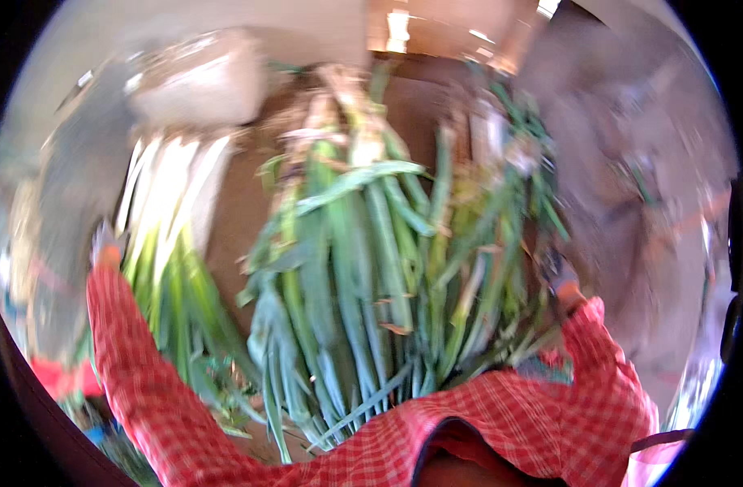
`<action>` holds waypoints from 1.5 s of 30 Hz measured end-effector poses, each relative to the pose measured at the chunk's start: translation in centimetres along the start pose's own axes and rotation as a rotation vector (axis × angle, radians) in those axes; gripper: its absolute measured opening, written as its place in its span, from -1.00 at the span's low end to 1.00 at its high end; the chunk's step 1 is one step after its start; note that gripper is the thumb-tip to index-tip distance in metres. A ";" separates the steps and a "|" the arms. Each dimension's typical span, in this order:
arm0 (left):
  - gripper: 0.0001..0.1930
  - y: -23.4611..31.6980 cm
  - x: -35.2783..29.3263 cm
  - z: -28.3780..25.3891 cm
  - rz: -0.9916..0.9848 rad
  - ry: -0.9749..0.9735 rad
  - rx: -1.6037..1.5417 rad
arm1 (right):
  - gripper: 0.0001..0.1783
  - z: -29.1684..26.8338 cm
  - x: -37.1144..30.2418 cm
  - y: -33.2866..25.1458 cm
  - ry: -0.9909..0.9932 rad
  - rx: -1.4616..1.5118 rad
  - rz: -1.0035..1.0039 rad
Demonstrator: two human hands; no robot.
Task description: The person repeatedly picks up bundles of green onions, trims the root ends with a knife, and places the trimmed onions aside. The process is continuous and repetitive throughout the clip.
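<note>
A bundle of trimmed large green onions (pixel 177 191) with clean white stems lies at the left. My gloved left hand (pixel 105 242), with an orange cuff, is at this bundle's outer side; blur smears its fingers. In the middle lies a big heap of untrimmed green onions (pixel 335 235), its roots and dry skins pointing away from me. More green onions (pixel 477 268), mixed with yellowed leaves, lie on the right. Close to their right edge is my gloved right hand (pixel 560 277); its fingers are too blurred to make out, and I cannot tell whether it touches a leaf.
A whitish, shiny wrapped block (pixel 197 81) stands behind the left bundle. Brown cardboard (pixel 238 195) shows between the bundle and the heap. Loose leaf scraps (pixel 643 180) lie on the grey-brown ground (pixel 631 235) at the right. Something red (pixel 63 375) is at the lower left.
</note>
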State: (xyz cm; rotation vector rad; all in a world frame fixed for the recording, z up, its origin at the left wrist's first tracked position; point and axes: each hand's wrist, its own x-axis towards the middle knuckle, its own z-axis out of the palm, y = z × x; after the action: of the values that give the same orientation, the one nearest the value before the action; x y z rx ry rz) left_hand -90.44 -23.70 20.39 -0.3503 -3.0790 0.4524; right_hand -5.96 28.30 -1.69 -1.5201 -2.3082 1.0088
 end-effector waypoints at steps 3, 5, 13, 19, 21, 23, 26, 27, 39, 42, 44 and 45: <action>-0.28 8.6 -3.7 2.9 0.289 0.265 -0.234 | -0.32 0.9 -3.5 2.0 -0.207 -0.432 0.455; -0.30 16.1 -6.4 2.3 0.638 0.349 -0.403 | -0.22 3.0 -6.5 4.7 -0.011 -0.625 0.101; -0.36 39.6 -31.6 -8.8 1.365 -0.048 -0.579 | -0.18 1.1 -5.0 -0.5 0.106 -0.292 0.465; 0.04 57.0 -40.1 -3.0 1.208 -0.281 -0.518 | -0.49 -3.6 -4.6 -2.7 -0.069 0.923 0.419; -0.03 61.7 -42.7 -0.7 1.068 -0.219 -0.316 | -0.46 -4.8 -5.1 1.4 -0.101 0.441 0.199; -0.22 65.5 -46.0 0.1 0.999 -0.200 -0.091 | -0.38 -6.0 -6.5 3.6 -0.130 0.373 0.124; -0.51 68.4 -49.8 -0.3 1.181 -0.186 -0.346 | -0.36 -10.4 -9.4 0.0 -0.057 0.680 0.362; -0.45 69.1 -51.5 -2.4 1.227 -0.339 -0.412 | -0.28 -10.6 -10.1 -0.1 -0.002 0.948 0.434; -0.78 62.2 -64.4 -1.9 0.100 -1.404 -1.762 | -0.13 -11.7 -9.5 -5.9 -0.065 -0.548 -0.170; -0.73 59.7 -64.5 -1.3 -0.017 -1.467 -1.788 | -0.12 -9.7 -11.0 -5.4 0.010 -0.584 -0.408; -0.71 59.3 -65.2 2.9 0.122 -1.461 -1.819 | -0.13 -6.1 -11.5 -2.1 -0.296 -0.497 -0.291; -0.62 58.5 -65.0 7.1 0.332 -1.278 -1.667 | -0.16 -6.5 -11.5 -3.0 -0.412 -0.357 -0.198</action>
State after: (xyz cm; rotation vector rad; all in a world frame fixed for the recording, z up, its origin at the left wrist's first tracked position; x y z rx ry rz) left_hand -14.59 14.54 -1.62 -0.6523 -3.1720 -3.0587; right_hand 0.29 20.38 7.30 -1.2419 -2.9932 0.9685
